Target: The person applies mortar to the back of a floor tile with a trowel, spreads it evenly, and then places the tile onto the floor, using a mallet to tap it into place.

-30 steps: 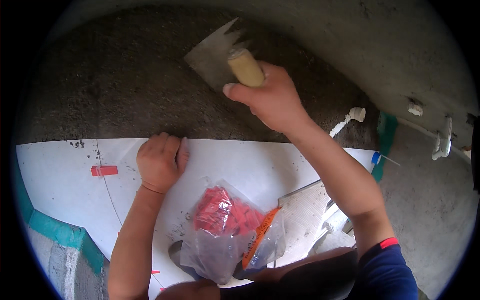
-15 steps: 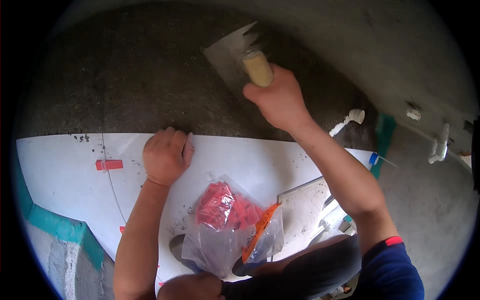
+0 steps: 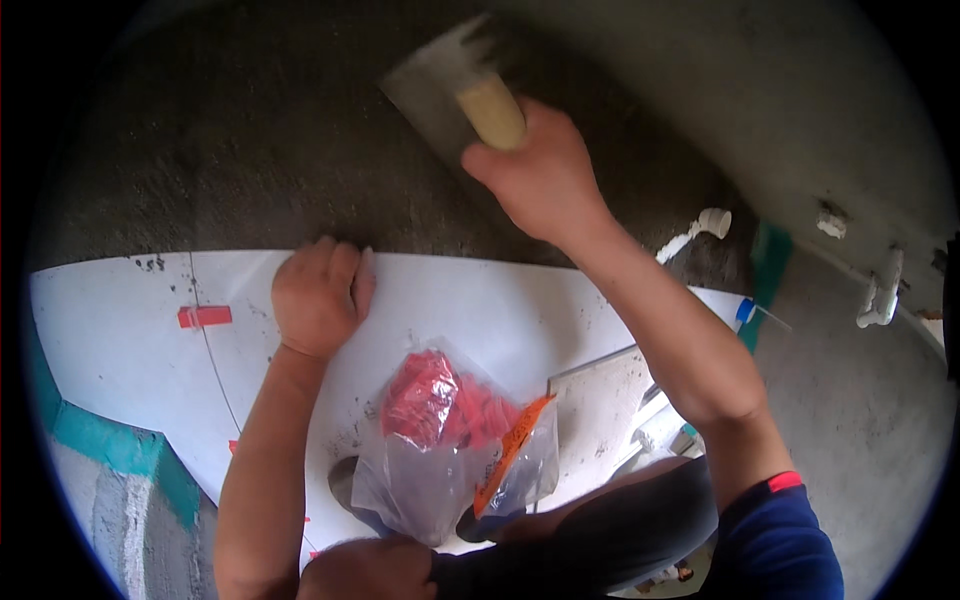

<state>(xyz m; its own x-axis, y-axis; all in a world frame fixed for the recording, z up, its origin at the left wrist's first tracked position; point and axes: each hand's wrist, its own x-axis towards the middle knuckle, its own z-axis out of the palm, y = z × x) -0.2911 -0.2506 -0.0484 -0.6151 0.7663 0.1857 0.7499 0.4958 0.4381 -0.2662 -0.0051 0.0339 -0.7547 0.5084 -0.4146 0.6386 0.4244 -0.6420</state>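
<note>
My right hand (image 3: 545,175) is closed round the pale wooden handle of a trowel (image 3: 430,90). The trowel's flat metal blade lies at the dark, wet mortar (image 3: 250,150), and dark smears cover its far end. My left hand (image 3: 318,300) rests at the far edge of the white tiles (image 3: 450,305), where they meet the mortar. Its fingers are curled and pressed together; whatever they may hold is hidden.
A clear plastic bag (image 3: 430,490) of red pieces lies by my feet. One red piece (image 3: 205,316) sits across a tile seam. At right are a white pipe end (image 3: 714,222), a blue-capped item (image 3: 746,310) and a grey wall (image 3: 850,400). Green strips (image 3: 110,440) border the tiles.
My right hand and the trowel have moved away from me and slightly left over the mortar. The whole view has shifted a little; my left hand stays at the tile edge.
</note>
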